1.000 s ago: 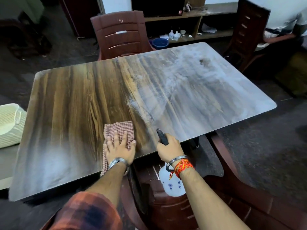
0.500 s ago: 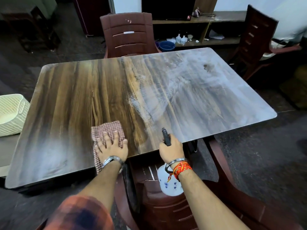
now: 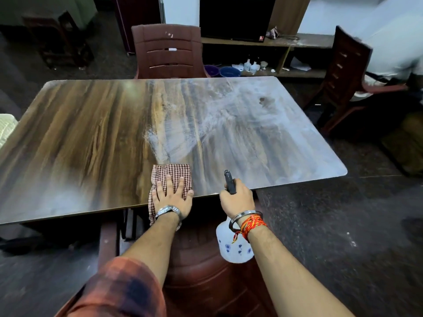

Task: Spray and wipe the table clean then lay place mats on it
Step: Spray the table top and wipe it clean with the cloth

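Head view, looking down at a wood-grain table [image 3: 91, 138]. The left hand [image 3: 172, 196] lies flat, fingers spread, pressing a checked cloth [image 3: 172, 175] onto the near edge of the table; part of the cloth hangs over the edge. Compared with half a second ago, hand and cloth have slid to the right along that edge, toward the hazy, smeared half of the tabletop, and now sit at the foot of a whitish streak. The right hand [image 3: 237, 200] is wrapped closed around the dark head of a white spray bottle [image 3: 233, 245], nozzle pointing over the table, bottle hanging below the edge, much where it was. The left half of the table looks darker and cleaner. Wiping seems to be moving into the cloudy right half, so cleaning is only partly done. No place mats are visible yet.
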`<move>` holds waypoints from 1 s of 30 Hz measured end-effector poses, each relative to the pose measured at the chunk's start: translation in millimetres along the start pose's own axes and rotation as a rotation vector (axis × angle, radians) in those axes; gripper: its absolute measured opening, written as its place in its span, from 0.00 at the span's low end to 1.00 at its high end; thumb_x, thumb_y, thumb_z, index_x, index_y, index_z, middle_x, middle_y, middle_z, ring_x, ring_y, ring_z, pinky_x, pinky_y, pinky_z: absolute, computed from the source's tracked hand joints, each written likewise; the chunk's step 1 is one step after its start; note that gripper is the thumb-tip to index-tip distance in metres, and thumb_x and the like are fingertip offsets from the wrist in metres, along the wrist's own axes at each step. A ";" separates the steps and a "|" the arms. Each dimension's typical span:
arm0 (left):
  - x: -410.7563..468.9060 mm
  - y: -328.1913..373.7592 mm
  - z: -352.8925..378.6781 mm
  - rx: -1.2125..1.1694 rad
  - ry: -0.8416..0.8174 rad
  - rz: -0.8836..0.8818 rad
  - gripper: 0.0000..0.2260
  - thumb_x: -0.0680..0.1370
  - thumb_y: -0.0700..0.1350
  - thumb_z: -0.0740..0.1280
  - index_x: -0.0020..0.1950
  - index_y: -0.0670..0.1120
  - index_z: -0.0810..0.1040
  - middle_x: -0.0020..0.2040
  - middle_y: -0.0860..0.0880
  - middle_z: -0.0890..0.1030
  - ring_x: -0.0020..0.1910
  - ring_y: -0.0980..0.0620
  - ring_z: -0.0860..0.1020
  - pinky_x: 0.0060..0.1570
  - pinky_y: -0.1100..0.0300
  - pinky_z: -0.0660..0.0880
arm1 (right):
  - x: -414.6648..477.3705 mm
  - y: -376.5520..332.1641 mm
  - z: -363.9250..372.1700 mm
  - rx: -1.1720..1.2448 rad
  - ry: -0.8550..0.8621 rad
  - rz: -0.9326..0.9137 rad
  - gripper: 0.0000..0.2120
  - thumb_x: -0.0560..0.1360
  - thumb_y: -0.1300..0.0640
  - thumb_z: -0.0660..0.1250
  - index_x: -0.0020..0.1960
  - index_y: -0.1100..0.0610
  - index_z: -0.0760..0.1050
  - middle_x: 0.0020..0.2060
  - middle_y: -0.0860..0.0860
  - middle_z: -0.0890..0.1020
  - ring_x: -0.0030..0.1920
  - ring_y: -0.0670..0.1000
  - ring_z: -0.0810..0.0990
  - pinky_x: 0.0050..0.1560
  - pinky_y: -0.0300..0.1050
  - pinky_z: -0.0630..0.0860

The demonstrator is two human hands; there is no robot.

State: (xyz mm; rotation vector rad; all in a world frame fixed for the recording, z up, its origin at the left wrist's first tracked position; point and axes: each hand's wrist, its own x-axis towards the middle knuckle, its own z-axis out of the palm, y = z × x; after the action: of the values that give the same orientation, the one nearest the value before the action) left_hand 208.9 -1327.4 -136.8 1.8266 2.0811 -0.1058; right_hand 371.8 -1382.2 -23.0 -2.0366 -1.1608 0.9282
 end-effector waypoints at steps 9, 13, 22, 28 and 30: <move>-15.6 90.8 24.2 -0.004 -0.005 -0.074 0.27 0.79 0.65 0.45 0.77 0.64 0.44 0.79 0.52 0.37 0.77 0.42 0.40 0.74 0.44 0.37 | 41.0 50.1 -83.2 0.063 0.021 -0.044 0.04 0.72 0.64 0.63 0.46 0.64 0.74 0.41 0.58 0.77 0.43 0.60 0.74 0.42 0.44 0.68; -10.6 101.5 26.7 0.012 0.005 -0.113 0.26 0.79 0.64 0.44 0.77 0.64 0.43 0.79 0.52 0.37 0.77 0.42 0.39 0.74 0.45 0.37 | 66.5 57.7 -94.0 0.086 0.008 -0.053 0.02 0.72 0.66 0.63 0.44 0.63 0.73 0.40 0.57 0.76 0.40 0.58 0.72 0.41 0.44 0.66; 22.8 158.3 30.7 -0.016 0.034 -0.148 0.26 0.79 0.64 0.44 0.77 0.64 0.43 0.79 0.51 0.38 0.77 0.41 0.39 0.73 0.43 0.36 | 130.3 46.0 -112.9 0.009 -0.057 -0.029 0.02 0.70 0.64 0.61 0.39 0.60 0.70 0.36 0.56 0.74 0.37 0.58 0.71 0.37 0.44 0.66; 25.1 166.8 32.5 -0.022 0.053 -0.194 0.26 0.79 0.64 0.44 0.77 0.64 0.44 0.79 0.52 0.38 0.77 0.42 0.39 0.73 0.43 0.36 | 156.4 44.3 -129.5 -0.034 -0.104 0.071 0.03 0.67 0.61 0.61 0.35 0.60 0.70 0.35 0.57 0.75 0.30 0.56 0.71 0.34 0.45 0.69; 24.2 168.0 32.6 -0.025 0.053 -0.219 0.26 0.79 0.64 0.44 0.77 0.64 0.44 0.79 0.53 0.38 0.77 0.42 0.39 0.73 0.42 0.36 | 163.4 45.6 -131.5 0.004 -0.135 0.033 0.03 0.63 0.58 0.60 0.35 0.58 0.69 0.33 0.56 0.75 0.35 0.63 0.77 0.36 0.53 0.78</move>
State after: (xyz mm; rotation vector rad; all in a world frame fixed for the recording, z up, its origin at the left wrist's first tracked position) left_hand 377.0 -1287.6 -144.1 1.5978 2.3034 -0.0883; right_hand 559.4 -1277.9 -28.2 -2.0213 -1.1970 1.0983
